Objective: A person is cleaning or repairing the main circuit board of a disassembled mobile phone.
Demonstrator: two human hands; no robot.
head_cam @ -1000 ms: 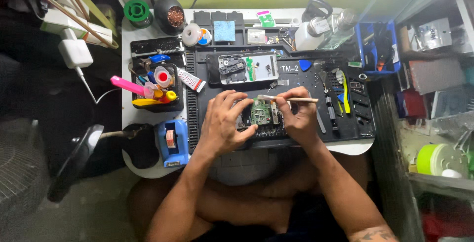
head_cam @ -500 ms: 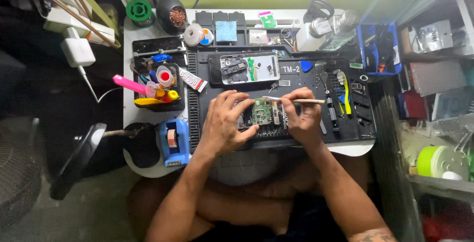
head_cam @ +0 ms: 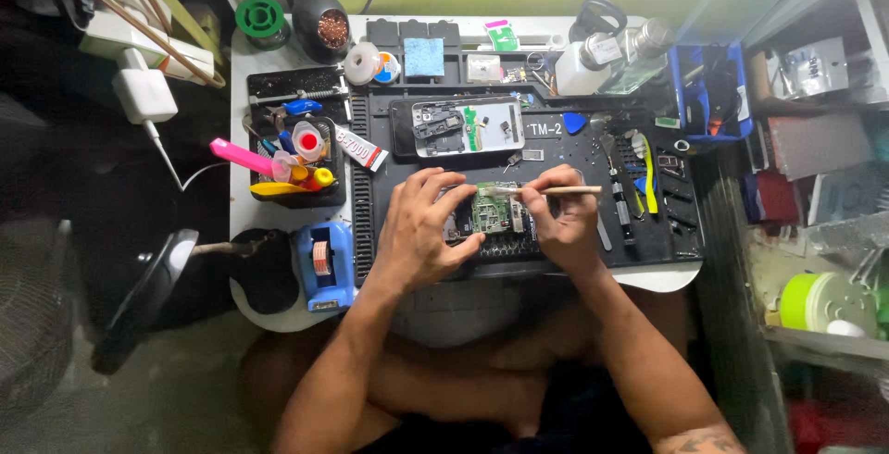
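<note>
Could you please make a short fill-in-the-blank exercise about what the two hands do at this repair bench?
1. The right hand holds a thin ____ with a wooden handle.
2. The left hand steadies a ____ circuit board.
3. The opened phone lies ____ the hands, farther from the person.
4. The tape dispenser is ____ in colour.

Missing words: brush; green; beyond; blue

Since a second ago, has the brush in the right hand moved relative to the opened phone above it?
Yes, slightly. The brush has shifted left across the green board, its tip now nearer the left hand, judged against the opened phone.
</note>
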